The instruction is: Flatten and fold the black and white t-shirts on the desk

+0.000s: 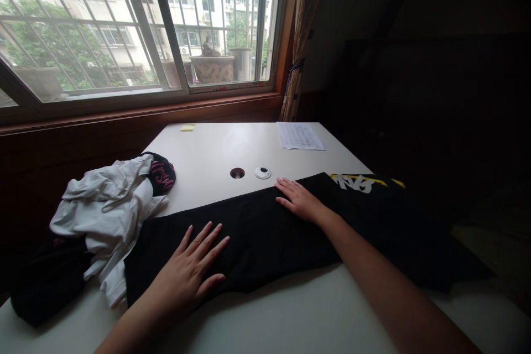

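Note:
A black garment (257,238) with white lettering and yellow stripes near its right end lies spread across the white table, its kind not certain from here. My left hand (193,263) rests flat on its left part, fingers spread. Farther right, my right hand (301,201) lies flat at the garment's far edge, fingers stretched out. Neither hand grips anything. The garment's right end hangs out over the table's side and fades into shadow.
Crumpled white cloth (103,199) and black cloth (53,276) with pink lettering are heaped at the left. Toward the back are a cable hole (237,173), a round cap (263,173), papers (301,136) and a yellow note (188,128). A barred window (182,22) stands behind the table (215,146).

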`<move>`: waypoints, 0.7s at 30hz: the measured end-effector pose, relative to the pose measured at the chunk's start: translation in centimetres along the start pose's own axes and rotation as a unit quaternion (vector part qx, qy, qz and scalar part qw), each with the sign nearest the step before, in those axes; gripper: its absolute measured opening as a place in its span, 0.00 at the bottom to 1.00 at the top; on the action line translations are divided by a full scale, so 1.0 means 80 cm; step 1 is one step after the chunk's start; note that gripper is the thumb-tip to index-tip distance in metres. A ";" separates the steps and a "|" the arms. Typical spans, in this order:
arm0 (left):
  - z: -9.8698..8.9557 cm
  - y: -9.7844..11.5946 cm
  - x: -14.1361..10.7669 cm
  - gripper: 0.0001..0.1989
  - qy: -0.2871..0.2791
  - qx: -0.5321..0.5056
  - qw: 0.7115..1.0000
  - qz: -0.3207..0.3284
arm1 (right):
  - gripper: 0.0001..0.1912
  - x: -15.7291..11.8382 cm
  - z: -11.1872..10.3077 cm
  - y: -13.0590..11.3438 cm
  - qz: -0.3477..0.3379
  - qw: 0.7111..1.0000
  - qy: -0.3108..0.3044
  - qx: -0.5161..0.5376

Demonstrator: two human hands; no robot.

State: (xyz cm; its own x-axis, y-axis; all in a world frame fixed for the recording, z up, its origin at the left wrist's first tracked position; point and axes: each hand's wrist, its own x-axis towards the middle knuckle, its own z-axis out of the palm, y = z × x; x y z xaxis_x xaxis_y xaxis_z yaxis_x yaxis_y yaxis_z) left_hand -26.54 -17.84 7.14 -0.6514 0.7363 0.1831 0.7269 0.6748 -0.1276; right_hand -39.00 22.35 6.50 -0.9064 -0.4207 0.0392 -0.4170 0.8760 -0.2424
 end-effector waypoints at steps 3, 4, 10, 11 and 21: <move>-0.001 0.003 0.003 0.36 0.011 0.000 1.000 0.010 | 0.36 -0.001 -0.001 0.000 0.000 1.000 -0.002 -0.001; 0.000 0.001 0.002 0.36 0.011 -0.001 1.000 0.007 | 0.36 -0.001 -0.001 0.000 -0.002 1.000 -0.001 -0.001; 0.016 -0.032 -0.015 0.35 -0.003 0.001 0.998 -0.063 | 0.36 -0.001 0.000 0.003 -0.003 1.000 0.000 -0.002; 0.019 -0.039 -0.018 0.35 -0.009 -0.003 0.997 -0.080 | 0.37 -0.001 0.001 0.004 -0.001 1.000 0.000 -0.004; 0.023 -0.064 -0.027 0.32 -0.053 -0.037 0.988 -0.139 | 0.38 -0.011 -0.018 -0.063 -0.060 0.998 -0.005 -0.014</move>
State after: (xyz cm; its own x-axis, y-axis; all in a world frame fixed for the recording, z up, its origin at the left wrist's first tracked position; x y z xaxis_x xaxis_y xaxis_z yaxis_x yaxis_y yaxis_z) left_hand -29.22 -22.80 5.58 -0.8439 0.5274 0.0979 0.5287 0.8487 -0.0149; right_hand -36.21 18.66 9.05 -0.8496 -0.5243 0.0572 -0.5236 0.8257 -0.2098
